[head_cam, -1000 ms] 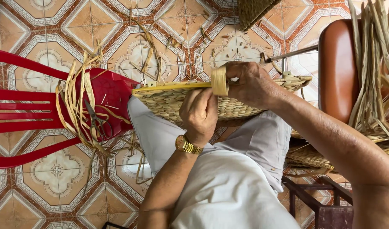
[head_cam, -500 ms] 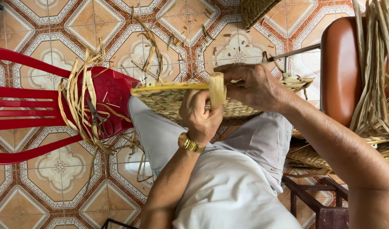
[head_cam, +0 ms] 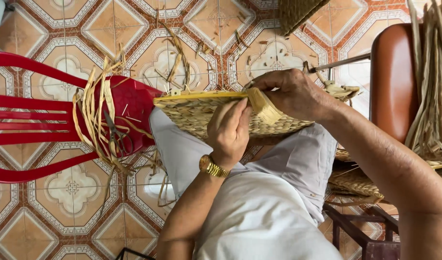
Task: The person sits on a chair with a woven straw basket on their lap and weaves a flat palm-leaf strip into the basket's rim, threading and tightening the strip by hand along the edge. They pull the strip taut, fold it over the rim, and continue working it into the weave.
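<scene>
Woven basket (head_cam: 201, 113) is resting on the lap, rim facing the red chair (head_cam: 47, 115). Left hand (head_cam: 229, 130) is closing its grip on the basket wall; right hand (head_cam: 291, 94) is pinching the pale straw strip (head_cam: 263, 107) at the rim. Vs 1 s ago: strip is sitting lower and tilted, so the wrap is prob. tightening. Scissors (head_cam: 116, 135) are lying among loose straw on the chair seat.

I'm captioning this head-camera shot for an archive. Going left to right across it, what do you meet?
Red plastic chair → loose straw strips draped on its seat → left hand on the woven basket → right hand pinching a flat strip → brown chair back → bundle of dried reeds.
</scene>
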